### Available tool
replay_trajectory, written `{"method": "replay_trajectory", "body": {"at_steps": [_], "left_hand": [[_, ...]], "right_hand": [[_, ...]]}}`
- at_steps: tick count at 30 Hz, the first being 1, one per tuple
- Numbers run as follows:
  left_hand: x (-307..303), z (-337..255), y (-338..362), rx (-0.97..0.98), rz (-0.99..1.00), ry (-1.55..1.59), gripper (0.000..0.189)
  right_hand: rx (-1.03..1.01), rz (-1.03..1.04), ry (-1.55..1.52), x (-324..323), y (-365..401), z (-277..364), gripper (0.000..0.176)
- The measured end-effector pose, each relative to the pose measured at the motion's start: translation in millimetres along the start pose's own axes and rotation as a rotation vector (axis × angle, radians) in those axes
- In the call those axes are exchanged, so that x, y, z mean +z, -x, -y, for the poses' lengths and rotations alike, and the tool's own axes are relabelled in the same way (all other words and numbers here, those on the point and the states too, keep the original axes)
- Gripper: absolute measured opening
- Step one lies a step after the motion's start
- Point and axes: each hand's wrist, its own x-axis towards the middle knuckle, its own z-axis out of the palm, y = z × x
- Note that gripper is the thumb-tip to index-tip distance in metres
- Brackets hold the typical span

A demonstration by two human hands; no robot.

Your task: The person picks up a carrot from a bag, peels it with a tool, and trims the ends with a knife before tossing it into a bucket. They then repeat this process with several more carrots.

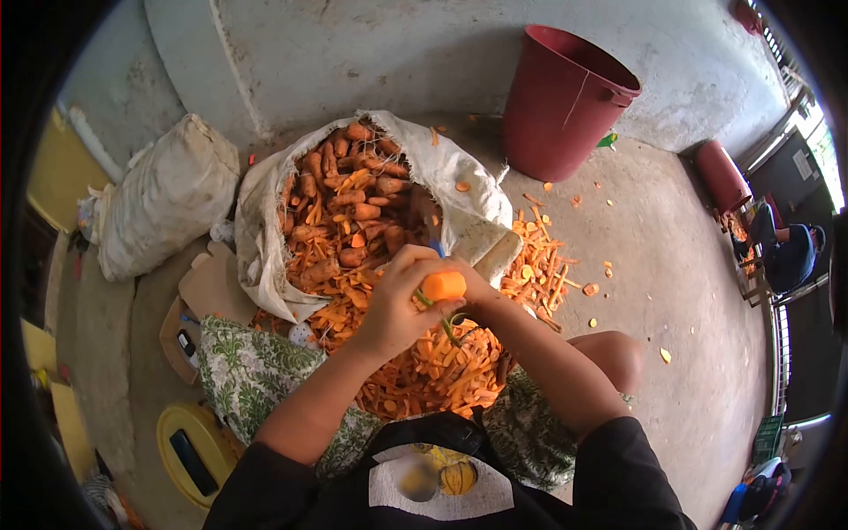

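My left hand (405, 299) is closed around an orange carrot (443, 285), its cut end facing me. Against it, my right hand (470, 281) has its fingers wrapped round a tool, of which a small blue part (436, 248) shows between the hands; I cannot tell its kind. A thin green curved strip (452, 329) hangs just below the carrot. Under both hands lies a heap of carrot sticks and peelings (450, 375), between my legs. Just beyond them, an open white woven sack (265, 234) lies full of whole carrots (349, 190) and cut pieces.
A red bin (565, 106) stands by the wall. A filled white sack (172, 199) leans at left, near a cardboard box (216, 283). A phone (193, 462) rests on a yellow lid (168, 442). Carrot scraps (543, 265) litter the floor. Another person (791, 252) sits at far right.
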Motion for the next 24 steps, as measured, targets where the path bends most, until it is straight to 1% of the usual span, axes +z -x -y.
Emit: {"method": "replay_trajectory", "body": {"at_steps": [1, 2, 4, 5, 6, 8, 9, 10, 12, 13, 14, 15, 16, 18, 19, 21, 22, 24], "left_hand": [[-3, 3, -5, 0.070, -0.031, -0.038, 0.033], [-6, 4, -7, 0.070, -0.029, -0.039, 0.033], [-13, 8, -8, -0.013, -0.006, -0.037, 0.033], [-17, 12, -7, -0.062, 0.022, -0.062, 0.033], [-20, 12, -8, -0.064, 0.017, -0.064, 0.033], [-24, 11, -8, -0.375, 0.171, -0.067, 0.036], [-23, 14, -6, -0.374, 0.170, -0.066, 0.036], [-20, 19, -2, -0.371, 0.190, -0.022, 0.037], [-18, 21, 1, -0.368, 0.210, 0.024, 0.037], [-17, 20, 1, -0.472, 0.133, 0.265, 0.038], [-17, 19, 1, -0.572, 0.054, 0.507, 0.039], [-18, 27, 2, -0.524, 0.035, 0.464, 0.039], [-18, 32, 3, -0.525, 0.034, 0.464, 0.039], [-20, 37, 5, -0.515, -0.037, 0.409, 0.037], [-21, 36, 4, -0.515, -0.042, 0.409, 0.037], [-21, 31, 2, -0.467, -0.010, 0.168, 0.034], [-21, 29, 1, -0.467, -0.011, 0.168, 0.034], [-21, 25, -1, -0.344, 0.000, 0.055, 0.030]], "right_hand": [[0.145, -0.092, -0.085, 1, 3, 3, 0.028], [0.145, -0.092, -0.086, -1, 2, 6, 0.028], [0.228, -0.260, -0.414, -6, -2, 9, 0.023], [-0.174, -0.308, 0.135, -13, -4, -24, 0.022], [-0.174, -0.302, 0.136, -14, -3, -10, 0.022], [0.377, -0.450, -0.117, -16, 4, 52, 0.023], [0.371, -0.492, 0.037, -11, 7, 75, 0.022], [0.372, -0.493, 0.038, -10, 10, 82, 0.022], [0.169, -0.459, 0.292, -8, 14, 91, 0.023], [0.171, -0.459, 0.292, -10, 16, 96, 0.023], [0.165, -0.393, 0.358, -15, 18, 102, 0.021], [0.159, -0.326, 0.423, -18, 22, 106, 0.019], [0.160, -0.324, 0.423, -19, 25, 111, 0.019], [0.189, -0.162, 0.700, -20, 31, 117, 0.014], [0.165, -0.156, 0.738, -19, 33, 117, 0.012], [0.182, -0.137, 0.762, -15, 36, 120, 0.012], [0.202, -0.120, 0.783, -14, 36, 122, 0.012], [0.165, -0.119, 0.774, -14, 36, 118, 0.013]]}}
